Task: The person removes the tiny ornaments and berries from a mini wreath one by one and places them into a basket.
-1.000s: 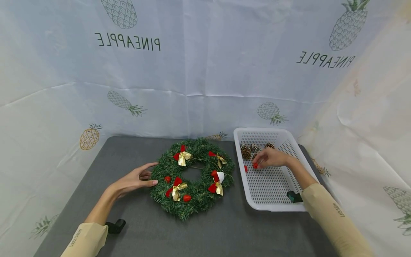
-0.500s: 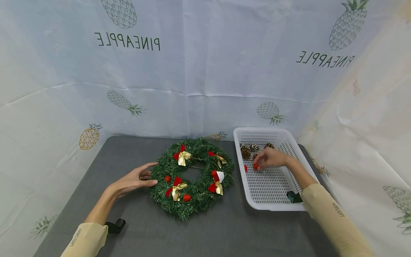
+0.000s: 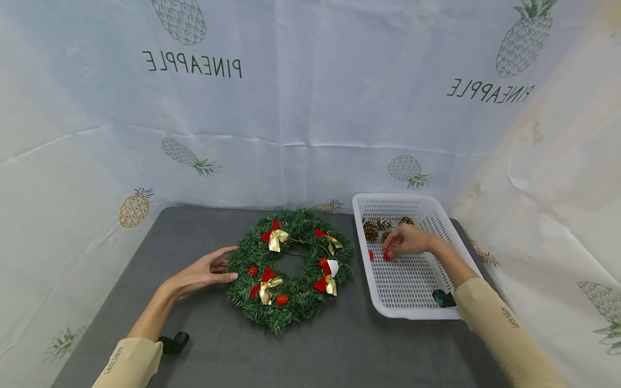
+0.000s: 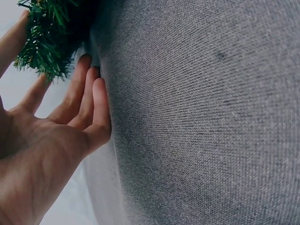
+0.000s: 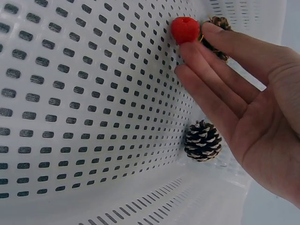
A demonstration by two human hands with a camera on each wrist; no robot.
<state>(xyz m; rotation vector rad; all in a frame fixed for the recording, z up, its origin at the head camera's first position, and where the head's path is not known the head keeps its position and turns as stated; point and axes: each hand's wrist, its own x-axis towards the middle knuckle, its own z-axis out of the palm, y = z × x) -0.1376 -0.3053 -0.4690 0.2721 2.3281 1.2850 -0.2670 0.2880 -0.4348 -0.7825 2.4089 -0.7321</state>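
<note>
A green wreath (image 3: 297, 299) with red-and-gold bows and red berries lies on the grey table (image 3: 194, 226). My left hand (image 3: 206, 271) rests flat at its left edge. Its straight fingers (image 4: 89, 93) touch the wreath's needles (image 4: 51, 37). My right hand (image 3: 406, 239) reaches into the white perforated basket (image 3: 412, 313). Its extended fingertips (image 5: 192, 51) touch a red berry (image 3: 386, 256) (image 5: 185, 29) on the basket floor (image 5: 70, 117). No thumb shows on the berry. A second red berry (image 3: 371, 255) lies just left of it.
Several pine cones (image 3: 372, 230) sit at the basket's far end; one pine cone (image 5: 202, 140) lies under my right palm. A pineapple-print cloth (image 3: 310, 108) hangs behind and to the right of the table. Bare grey tabletop lies in front of the wreath.
My right fingertips and the red berry have shifted slightly toward me inside the basket. The left hand and the wreath have not moved.
</note>
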